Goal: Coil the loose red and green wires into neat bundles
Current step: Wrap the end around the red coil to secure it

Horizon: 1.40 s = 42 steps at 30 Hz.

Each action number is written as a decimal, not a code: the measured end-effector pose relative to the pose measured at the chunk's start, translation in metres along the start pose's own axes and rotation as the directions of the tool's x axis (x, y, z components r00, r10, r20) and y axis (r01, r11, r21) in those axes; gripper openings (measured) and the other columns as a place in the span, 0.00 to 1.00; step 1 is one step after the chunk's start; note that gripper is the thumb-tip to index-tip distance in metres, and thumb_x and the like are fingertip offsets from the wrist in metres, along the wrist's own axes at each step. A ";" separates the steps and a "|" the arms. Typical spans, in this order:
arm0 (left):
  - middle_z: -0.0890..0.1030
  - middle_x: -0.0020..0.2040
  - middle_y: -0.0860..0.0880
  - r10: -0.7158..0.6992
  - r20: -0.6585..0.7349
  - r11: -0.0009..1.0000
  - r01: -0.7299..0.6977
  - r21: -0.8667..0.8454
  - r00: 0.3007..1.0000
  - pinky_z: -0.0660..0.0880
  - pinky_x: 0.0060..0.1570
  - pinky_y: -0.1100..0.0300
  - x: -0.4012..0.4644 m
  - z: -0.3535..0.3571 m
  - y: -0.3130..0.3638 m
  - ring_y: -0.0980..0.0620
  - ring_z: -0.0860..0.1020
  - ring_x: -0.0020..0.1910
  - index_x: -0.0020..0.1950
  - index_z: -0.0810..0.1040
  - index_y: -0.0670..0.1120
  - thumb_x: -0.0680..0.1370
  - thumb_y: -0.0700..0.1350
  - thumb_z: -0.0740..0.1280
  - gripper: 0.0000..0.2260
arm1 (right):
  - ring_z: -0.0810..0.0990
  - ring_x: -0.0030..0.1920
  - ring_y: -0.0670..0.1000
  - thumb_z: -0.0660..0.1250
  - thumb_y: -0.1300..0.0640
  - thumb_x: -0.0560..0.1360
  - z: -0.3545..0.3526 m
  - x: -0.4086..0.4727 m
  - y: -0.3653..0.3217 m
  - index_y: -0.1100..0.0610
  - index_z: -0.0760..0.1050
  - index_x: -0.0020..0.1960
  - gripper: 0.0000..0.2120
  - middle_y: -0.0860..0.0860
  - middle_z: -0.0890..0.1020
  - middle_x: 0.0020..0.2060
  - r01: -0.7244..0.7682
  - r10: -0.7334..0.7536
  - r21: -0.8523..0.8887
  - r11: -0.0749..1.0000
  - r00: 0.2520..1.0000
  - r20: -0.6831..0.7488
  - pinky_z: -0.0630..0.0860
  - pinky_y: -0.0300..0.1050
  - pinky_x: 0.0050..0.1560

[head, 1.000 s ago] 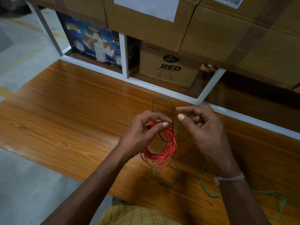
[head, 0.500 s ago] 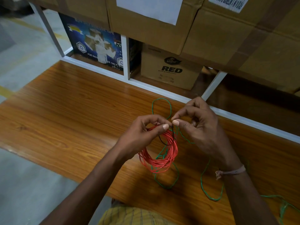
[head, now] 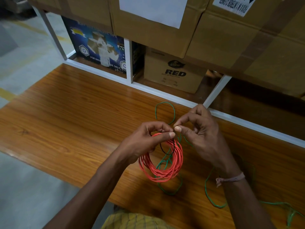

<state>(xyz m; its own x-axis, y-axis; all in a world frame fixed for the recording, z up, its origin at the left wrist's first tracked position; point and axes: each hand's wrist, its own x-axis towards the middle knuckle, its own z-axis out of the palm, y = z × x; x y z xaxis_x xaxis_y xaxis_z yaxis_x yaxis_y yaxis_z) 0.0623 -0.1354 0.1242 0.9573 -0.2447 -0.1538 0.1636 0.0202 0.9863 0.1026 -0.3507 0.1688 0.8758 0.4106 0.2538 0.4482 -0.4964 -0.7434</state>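
A coil of red wire [head: 162,171] hangs just above the wooden table [head: 74,116]. My left hand [head: 145,141] pinches the top of that coil between thumb and fingers. My right hand [head: 199,131] meets it there, thumb and forefinger pinched on a thin black tie [head: 165,150] that loops across the coil's upper part. The loose green wire [head: 209,194] lies on the table under and around the coil, with one loop behind my hands and a long trail running off to the lower right.
A white shelf frame [head: 165,93] runs along the table's far edge. Under it stand a brown box marked RED [head: 175,75] and a blue printed box [head: 99,47]. Large cardboard cartons [head: 222,35] sit above. Grey floor lies to the left.
My right hand's thumb and forefinger, apart a second ago, have closed into a pinch at the top of the red coil beside my left fingertips. The coil has stayed in place.
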 end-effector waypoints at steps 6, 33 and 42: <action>0.81 0.39 0.54 -0.037 0.008 0.992 0.036 0.124 0.999 0.61 0.28 0.60 -0.001 0.000 -0.009 0.61 0.68 0.27 0.54 0.87 0.43 0.83 0.45 0.72 0.06 | 0.74 0.49 0.53 0.71 0.54 0.80 -0.004 0.005 0.004 0.50 0.82 0.50 0.01 0.45 0.73 0.46 0.009 -0.009 -0.001 1.000 0.990 -0.143 0.72 0.49 0.48; 0.83 0.42 0.48 -0.030 -0.139 0.998 0.021 -0.065 0.990 0.65 0.29 0.61 0.007 -0.001 -0.050 0.54 0.68 0.28 0.57 0.87 0.39 0.83 0.39 0.71 0.07 | 0.88 0.47 0.51 0.69 0.61 0.83 0.040 0.028 0.010 0.60 0.80 0.59 0.06 0.55 0.89 0.47 -0.388 0.431 0.572 0.723 0.900 0.066 0.83 0.44 0.49; 0.79 0.40 0.45 -0.083 -0.131 0.989 0.066 -0.130 0.988 0.64 0.27 0.62 0.017 0.012 -0.056 0.55 0.66 0.27 0.51 0.88 0.47 0.83 0.38 0.70 0.07 | 0.82 0.38 0.48 0.72 0.64 0.81 0.057 0.014 0.029 0.58 0.83 0.46 0.05 0.59 0.85 0.39 -0.283 0.339 0.343 0.895 0.934 -0.115 0.81 0.45 0.41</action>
<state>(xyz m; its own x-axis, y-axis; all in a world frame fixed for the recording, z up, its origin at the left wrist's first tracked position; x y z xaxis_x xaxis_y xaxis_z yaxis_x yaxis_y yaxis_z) 0.0664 -0.1527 0.0670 0.9633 -0.1167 -0.2419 0.2563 0.1302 0.9578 0.1175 -0.3158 0.1155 0.9903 0.1271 0.0558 0.0918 -0.2982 -0.9501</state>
